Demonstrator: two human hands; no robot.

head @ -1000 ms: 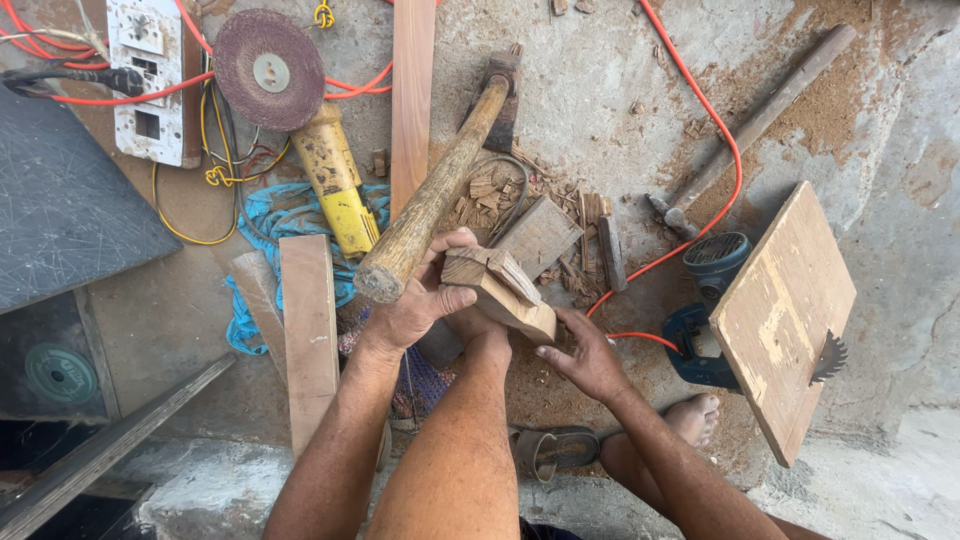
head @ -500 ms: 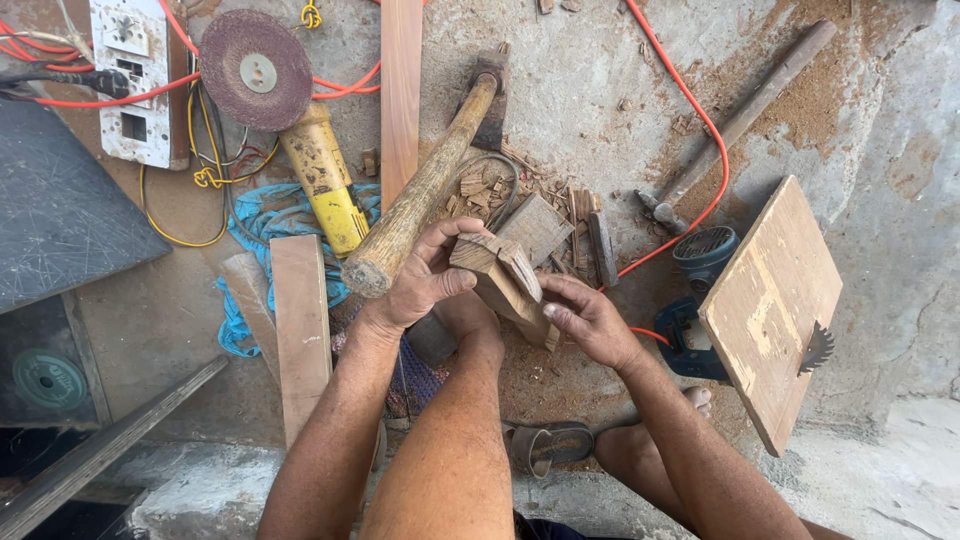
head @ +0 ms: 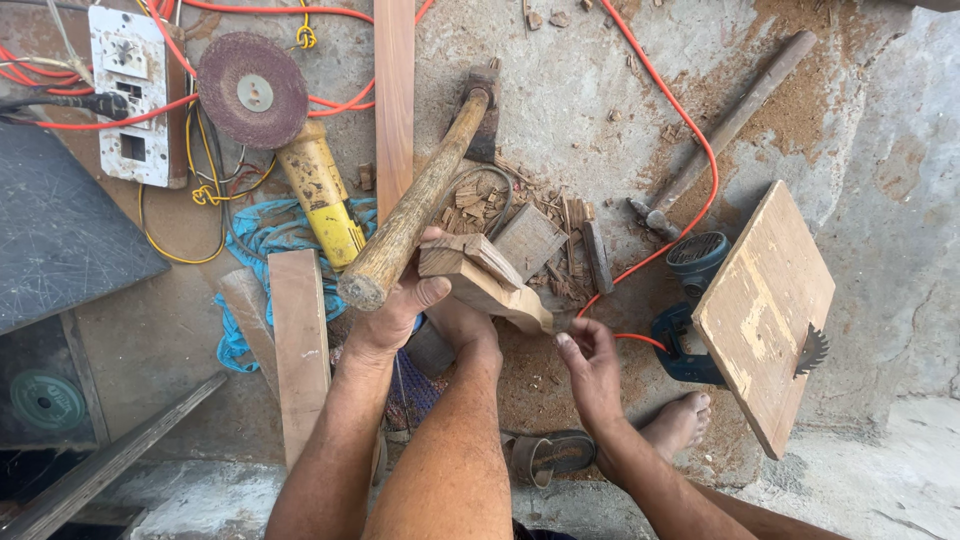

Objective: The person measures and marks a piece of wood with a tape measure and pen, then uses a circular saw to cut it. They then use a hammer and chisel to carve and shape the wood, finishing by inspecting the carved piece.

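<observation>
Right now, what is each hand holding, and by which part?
The left hand grips the wooden handle of the hatchet at its butt end. The right hand holds nothing, fingers just below the carved wood piece.

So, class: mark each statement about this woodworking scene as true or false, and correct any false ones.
1. The left hand grips a wooden tool handle. True.
2. The right hand holds the yellow angle grinder. False: the grinder lies on the floor, untouched.
3. A carved wood piece sits by the left hand's thumb. True.
4. The orange cable is blue. False: it is orange.
5. The wooden board carries a toothed saw blade at its edge. True.
</observation>
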